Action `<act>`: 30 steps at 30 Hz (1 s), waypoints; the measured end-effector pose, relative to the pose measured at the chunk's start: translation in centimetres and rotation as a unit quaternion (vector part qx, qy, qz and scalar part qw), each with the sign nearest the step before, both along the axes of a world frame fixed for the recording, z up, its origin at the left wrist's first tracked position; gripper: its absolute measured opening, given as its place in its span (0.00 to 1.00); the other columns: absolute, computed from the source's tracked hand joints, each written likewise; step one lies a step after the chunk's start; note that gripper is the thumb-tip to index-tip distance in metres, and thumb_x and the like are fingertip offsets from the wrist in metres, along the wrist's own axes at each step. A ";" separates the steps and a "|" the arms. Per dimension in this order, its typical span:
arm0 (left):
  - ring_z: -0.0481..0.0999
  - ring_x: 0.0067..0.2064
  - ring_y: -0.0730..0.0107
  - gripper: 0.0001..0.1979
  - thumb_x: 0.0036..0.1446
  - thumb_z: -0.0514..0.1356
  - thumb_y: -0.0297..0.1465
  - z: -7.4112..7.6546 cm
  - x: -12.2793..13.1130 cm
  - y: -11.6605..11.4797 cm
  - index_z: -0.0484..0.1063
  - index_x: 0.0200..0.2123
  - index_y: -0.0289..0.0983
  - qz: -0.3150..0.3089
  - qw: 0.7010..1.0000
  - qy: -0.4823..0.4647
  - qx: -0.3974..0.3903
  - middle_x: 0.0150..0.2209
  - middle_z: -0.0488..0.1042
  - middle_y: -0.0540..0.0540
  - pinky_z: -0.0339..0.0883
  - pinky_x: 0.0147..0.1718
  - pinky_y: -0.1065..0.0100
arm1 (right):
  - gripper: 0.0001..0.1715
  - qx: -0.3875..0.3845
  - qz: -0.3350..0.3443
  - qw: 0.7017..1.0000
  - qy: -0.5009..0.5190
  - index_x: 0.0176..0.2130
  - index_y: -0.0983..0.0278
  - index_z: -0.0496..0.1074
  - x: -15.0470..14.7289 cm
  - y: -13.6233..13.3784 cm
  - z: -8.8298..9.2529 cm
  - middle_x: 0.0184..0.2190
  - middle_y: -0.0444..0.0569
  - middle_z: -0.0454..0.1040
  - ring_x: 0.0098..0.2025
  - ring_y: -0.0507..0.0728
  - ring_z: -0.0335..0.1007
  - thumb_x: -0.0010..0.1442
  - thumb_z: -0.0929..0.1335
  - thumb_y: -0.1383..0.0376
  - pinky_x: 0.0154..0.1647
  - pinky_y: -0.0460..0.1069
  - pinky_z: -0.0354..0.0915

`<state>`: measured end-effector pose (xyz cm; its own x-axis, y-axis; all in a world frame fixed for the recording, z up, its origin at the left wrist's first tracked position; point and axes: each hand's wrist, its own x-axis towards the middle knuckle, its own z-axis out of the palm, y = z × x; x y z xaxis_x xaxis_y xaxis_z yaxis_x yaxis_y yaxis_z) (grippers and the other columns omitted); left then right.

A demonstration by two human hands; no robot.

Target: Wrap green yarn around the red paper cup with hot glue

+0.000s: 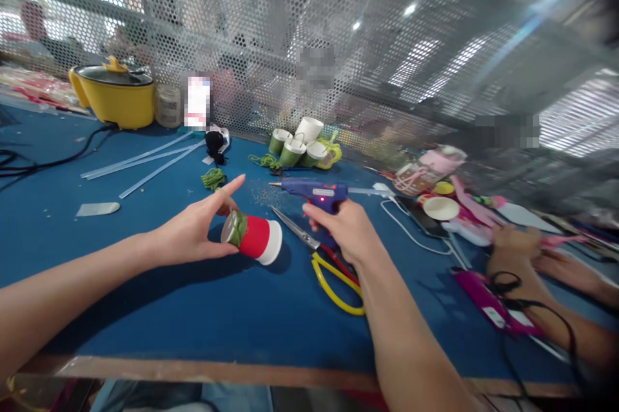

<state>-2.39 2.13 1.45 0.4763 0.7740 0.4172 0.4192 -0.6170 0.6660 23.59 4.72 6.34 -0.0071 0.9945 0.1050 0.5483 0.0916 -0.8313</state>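
My left hand [193, 231] holds a red paper cup [254, 238] on its side just above the blue table [193, 315]. Green cord is wound round the cup's bottom end, under my thumb, and my index finger sticks out straight. My right hand [345, 228] grips a blue glue gun [314, 194] whose nozzle points left and whose red light is on. The nozzle is a short way beyond the cup and does not touch it.
Yellow-handled scissors [329, 267] lie below my right hand. Green-wrapped cups [297, 147], glue sticks [145, 164] and a bundle of green cord [213, 178] lie further back. A yellow pot [116, 95] stands far left before a mesh screen. Another person's hands [517, 251] work at right among clutter.
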 end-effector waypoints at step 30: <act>0.72 0.45 0.60 0.51 0.46 0.66 0.31 0.6 0.5 -0.5 0.34 0.65 0.41 -0.004 0.999 -0.022 -0.030 0.41 0.70 0.45 0.65 0.48 0.56 | 0.09 0.190 0.277 0.938 -0.088 0.25 0.64 0.69 -7.5 -2.0 0.8 0.30 0.46 0.70 0.36 0.52 0.65 0.57 0.66 0.70 0.41 0.49 0.62</act>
<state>-1.85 1.59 2.01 0.4651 0.7937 0.3921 0.3828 -0.5797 0.7194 16.10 2.68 7.12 -0.5614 0.7245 0.3999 0.4548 0.6738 -0.5823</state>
